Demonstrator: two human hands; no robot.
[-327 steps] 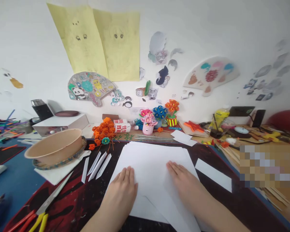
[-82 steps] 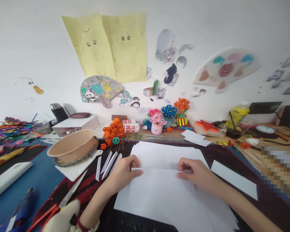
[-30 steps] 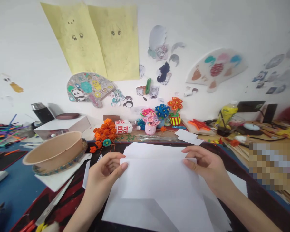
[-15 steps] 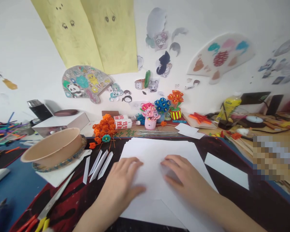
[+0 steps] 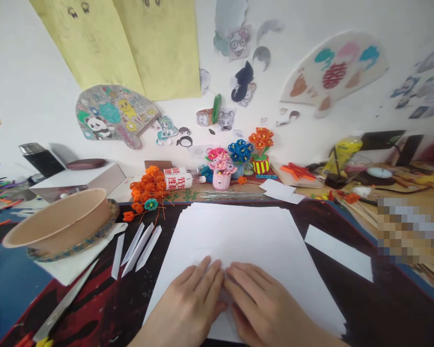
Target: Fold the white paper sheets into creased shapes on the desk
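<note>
A stack of white paper (image 5: 238,231) lies on the dark red and black mat. My left hand (image 5: 191,299) rests palm down on its near part, fingers stretched forward. Beside it, my right hand (image 5: 260,303) lies on the paper too, its fingertips almost touching those of my left hand. Neither hand shows anything gripped; what lies under the palms is hidden. Several narrow folded white paper strips (image 5: 139,250) are left of the stack. A flat white rectangle of paper (image 5: 339,253) lies to its right.
Scissors (image 5: 67,303) lie at the lower left, near a beige bowl (image 5: 61,218). Orange craft flowers (image 5: 150,187), bottles (image 5: 179,181) and a pink flower pot (image 5: 222,180) stand at the back. A yellow bottle (image 5: 342,156) and thin sticks (image 5: 365,212) are at the right.
Both hands have moved nearer to me and closer together, from the middle of the stack to its near part. The view has shifted slightly, and the diagonal paper edge seen before is now covered.
</note>
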